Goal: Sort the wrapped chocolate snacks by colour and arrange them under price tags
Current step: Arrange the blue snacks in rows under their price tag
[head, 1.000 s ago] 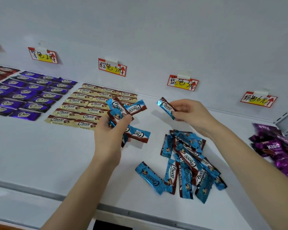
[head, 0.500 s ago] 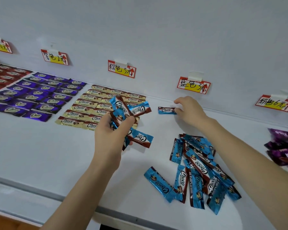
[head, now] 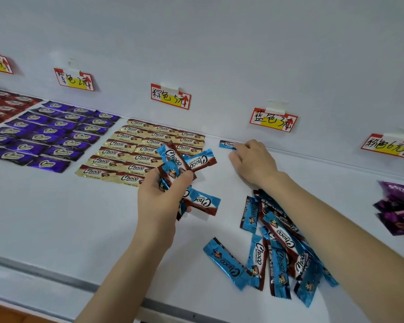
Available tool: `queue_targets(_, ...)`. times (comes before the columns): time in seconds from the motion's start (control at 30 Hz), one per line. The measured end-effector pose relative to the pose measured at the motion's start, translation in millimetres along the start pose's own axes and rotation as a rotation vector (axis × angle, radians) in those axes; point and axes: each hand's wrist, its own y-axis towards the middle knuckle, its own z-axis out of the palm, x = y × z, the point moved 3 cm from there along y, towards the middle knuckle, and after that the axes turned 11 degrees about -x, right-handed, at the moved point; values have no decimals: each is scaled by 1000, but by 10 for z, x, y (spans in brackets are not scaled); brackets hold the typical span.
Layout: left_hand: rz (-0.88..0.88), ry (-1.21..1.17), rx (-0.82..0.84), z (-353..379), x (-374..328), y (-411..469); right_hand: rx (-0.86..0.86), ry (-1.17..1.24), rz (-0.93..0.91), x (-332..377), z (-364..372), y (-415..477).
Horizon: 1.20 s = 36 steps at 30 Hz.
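Left grip (head: 163,201) is clamped round a bunch of blue-and-brown foil-wrapped Choco bars (head: 188,163). Right grip (head: 252,162) touches one blue wrapped bar (head: 226,144) at the back of the white desk (head: 56,217), under the red-yellow paper price tag (head: 273,120). Pinching or just pressing, can't tell.

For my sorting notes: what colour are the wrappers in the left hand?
The wrappers are blue with dark brown parts; the head view shows them.

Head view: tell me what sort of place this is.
Probably a shop display shelf. Handwritten price tags are stuck along the white back wall, gold snacks and purple snacks lie in neat rows beneath them, and blue snacks lie in a loose pile.
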Motion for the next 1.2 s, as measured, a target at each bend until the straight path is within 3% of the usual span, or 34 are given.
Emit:
queue_targets(0.1, -1, -4, 8, 9, 1, -4, -92, 65, -32, 32, -1, 1)
queue_targets(0.6, -12, -2, 6, 17, 24, 7, 23, 13, -209, 79, 88, 97)
queue_targets(0.93, -24, 19, -11, 18, 20, 12, 30, 5, -216, 67, 133, 103)
queue_targets(1.1, -19, 21, -2, 30, -38, -31, -111, 313, -53, 130, -205, -33)
queue_targets(1.2, -9, 18, 25, 52, -71, -88, -109, 799, 129, 212, -591, -291)
